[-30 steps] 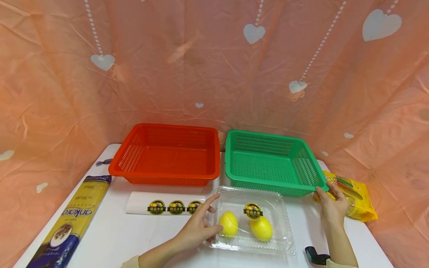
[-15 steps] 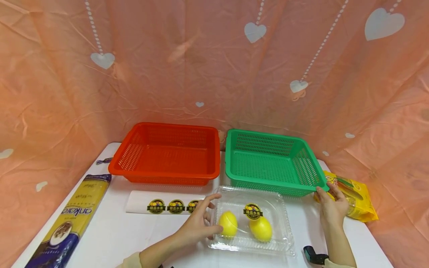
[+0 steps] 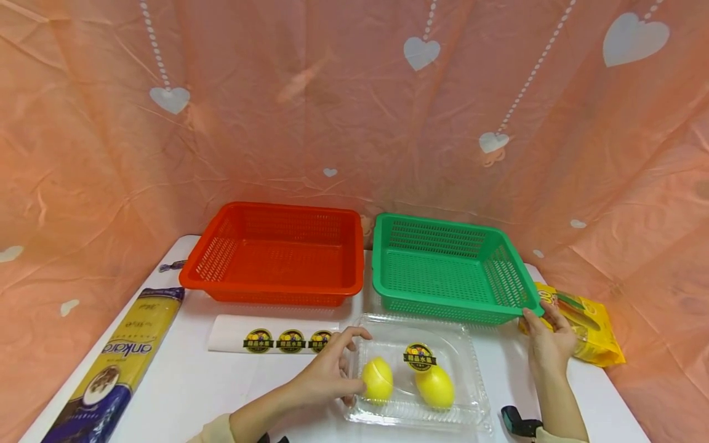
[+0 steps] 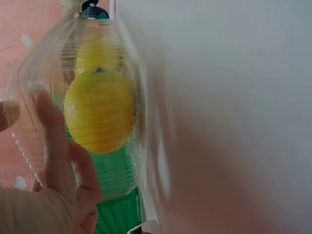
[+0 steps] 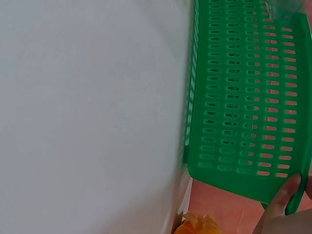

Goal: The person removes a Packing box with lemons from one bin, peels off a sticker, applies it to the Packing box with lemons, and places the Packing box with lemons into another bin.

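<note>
A clear plastic clamshell box (image 3: 471, 369) stands on the table in front of the green basket, two lemons (image 3: 435, 386) inside it and a round black-and-gold sticker (image 3: 420, 357) on its lid. My left hand (image 3: 327, 372) holds the box by its left side, thumb near the front and fingers bent along the wall; the left wrist view shows the fingertips at the rim and a lemon (image 4: 100, 111) behind the ribbed wall. My right hand (image 3: 549, 341) pinches the front right corner of the green basket (image 3: 443, 306), thumb on the outer wall, other fingers partly hidden.
A red basket (image 3: 277, 295) stands left of the green one. Before it lies a white strip with several stickers (image 3: 277, 340). A pasta packet (image 3: 119, 363) lies at the left edge, a yellow packet (image 3: 592, 326) at the right, and a dark object (image 3: 519, 423) near the right forearm.
The box with its lemons has shifted slightly toward me, the left hand on it throughout. My right hand and the green basket stay where they were.
</note>
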The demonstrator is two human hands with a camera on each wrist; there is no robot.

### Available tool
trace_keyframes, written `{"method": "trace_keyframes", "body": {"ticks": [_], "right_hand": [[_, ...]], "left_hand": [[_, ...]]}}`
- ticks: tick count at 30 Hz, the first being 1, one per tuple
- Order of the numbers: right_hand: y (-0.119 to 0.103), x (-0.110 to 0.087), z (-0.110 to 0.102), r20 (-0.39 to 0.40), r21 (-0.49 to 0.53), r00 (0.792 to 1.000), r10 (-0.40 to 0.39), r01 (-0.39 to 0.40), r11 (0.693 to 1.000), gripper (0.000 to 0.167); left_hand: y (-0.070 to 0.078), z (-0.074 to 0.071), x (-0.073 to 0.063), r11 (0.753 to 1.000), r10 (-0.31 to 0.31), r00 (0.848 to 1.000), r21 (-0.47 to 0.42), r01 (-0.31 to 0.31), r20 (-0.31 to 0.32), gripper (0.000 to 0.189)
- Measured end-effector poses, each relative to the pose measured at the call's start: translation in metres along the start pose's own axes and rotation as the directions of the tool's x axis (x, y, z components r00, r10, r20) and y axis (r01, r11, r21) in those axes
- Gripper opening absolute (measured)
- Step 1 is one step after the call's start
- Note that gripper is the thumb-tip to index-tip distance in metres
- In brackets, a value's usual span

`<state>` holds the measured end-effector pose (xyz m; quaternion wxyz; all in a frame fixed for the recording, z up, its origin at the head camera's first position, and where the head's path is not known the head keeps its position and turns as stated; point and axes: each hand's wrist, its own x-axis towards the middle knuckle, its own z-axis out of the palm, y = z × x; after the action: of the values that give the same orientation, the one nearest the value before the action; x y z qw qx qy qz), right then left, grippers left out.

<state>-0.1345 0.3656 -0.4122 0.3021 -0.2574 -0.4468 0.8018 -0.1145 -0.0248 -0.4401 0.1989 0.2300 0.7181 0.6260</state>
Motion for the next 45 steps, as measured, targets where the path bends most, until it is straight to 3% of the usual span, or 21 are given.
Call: {"method": "trace_keyframes", "body": {"ticks": [6,12,17,21,28,34,37,41,45], "right_hand": [[-0.001,0.001,0.0,-0.002,0.011,1.0,0.006,-0.006,1.0,0.033],[-0.002,0.001,0.0,0.003,-0.026,1.0,-0.007,0.007,1.0,0.032],[-0.001,0.0,-0.001,0.004,-0.036,1.0,-0.015,0.015,0.999,0.031],[0.0,0.001,-0.001,-0.004,-0.032,1.0,-0.018,0.018,0.999,0.032],[-0.002,0.001,-0.004,-0.005,-0.14,0.999,-0.054,0.053,0.989,0.034],[0.002,0.0,0.0,0.015,0.008,0.999,-0.037,0.037,0.999,0.034],[0.004,-0.001,0.0,0.025,0.024,0.999,-0.022,0.021,0.999,0.031],[0.004,-0.001,-0.001,0.024,-0.058,1.0,-0.019,0.021,0.998,0.031],[-0.001,-0.002,-0.002,0.008,-0.13,1.0,-0.023,0.024,0.991,0.032]], "left_hand": [[0.004,0.0,-0.002,1.0,0.0,1.0,0.007,0.0,-0.017,0.071],[0.017,-0.003,-0.005,1.0,-0.001,1.0,-0.024,0.001,-0.008,0.07],[0.035,-0.009,-0.001,0.996,-0.011,0.999,-0.084,0.015,0.04,0.07],[0.058,-0.017,0.014,0.994,0.01,0.997,-0.109,-0.001,0.08,0.069],[0.109,-0.027,0.06,0.992,0.072,0.993,-0.106,-0.062,0.09,0.068],[0.139,-0.031,0.119,0.992,0.086,0.994,-0.093,-0.079,0.07,0.061],[0.141,-0.034,0.148,0.991,0.104,0.991,-0.096,-0.095,0.089,0.057],[0.134,-0.036,0.182,0.991,0.11,0.989,-0.091,-0.101,0.101,0.054],[0.124,-0.036,0.211,0.993,0.078,0.992,-0.1,-0.068,0.104,0.052]]}}
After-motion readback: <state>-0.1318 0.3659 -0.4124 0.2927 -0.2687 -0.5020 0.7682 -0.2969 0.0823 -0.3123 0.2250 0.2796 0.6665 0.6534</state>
